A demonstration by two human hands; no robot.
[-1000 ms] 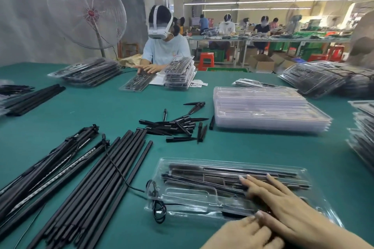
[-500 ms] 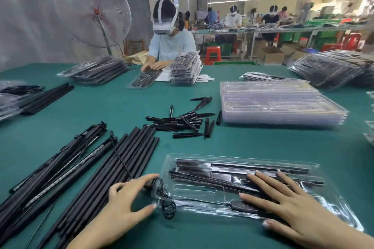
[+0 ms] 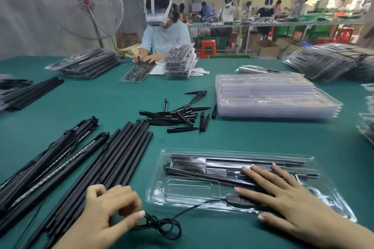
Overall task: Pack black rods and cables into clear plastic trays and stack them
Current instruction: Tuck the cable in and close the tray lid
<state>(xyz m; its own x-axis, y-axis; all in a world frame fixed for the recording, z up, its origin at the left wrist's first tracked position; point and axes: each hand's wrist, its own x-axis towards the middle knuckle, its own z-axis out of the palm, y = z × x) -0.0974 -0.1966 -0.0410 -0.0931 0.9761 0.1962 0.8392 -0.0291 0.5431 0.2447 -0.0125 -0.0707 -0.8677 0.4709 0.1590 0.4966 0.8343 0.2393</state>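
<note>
Green cloth is covering the big table (image 3: 263, 139) where we are working. Our right hand (image 3: 283, 198) is lying flat on the clear plastic tray (image 3: 182, 192) right in front of us, with its fingers spread wide and straight, pressing down on the black rods inside the tray (image 3: 202, 170). Our left hand (image 3: 107, 208) is curling its fingers, and its thumb and fingers are pinching the thin black cable (image 3: 162, 226), which is lying in loose loops on the cloth just left of the tray. One end of that cable is running into the tray to a small black oval part (image 3: 240, 200) under our right fingertips.

Long loose black rods (image 3: 113, 163) are lying in a slanted row to the left, under our left hand. Short black pointed pegs (image 3: 178, 117) are sitting in a messy pile farther back, in the middle of the table. A stack of empty clear trays (image 3: 273, 97) is sitting behind and to the right of them.

Across the table, a person in a pale blue shirt (image 3: 164, 36) is working on another tray beside a stack of packed trays (image 3: 180, 62). A big round fan (image 3: 81, 4) is standing behind, at the left.
</note>
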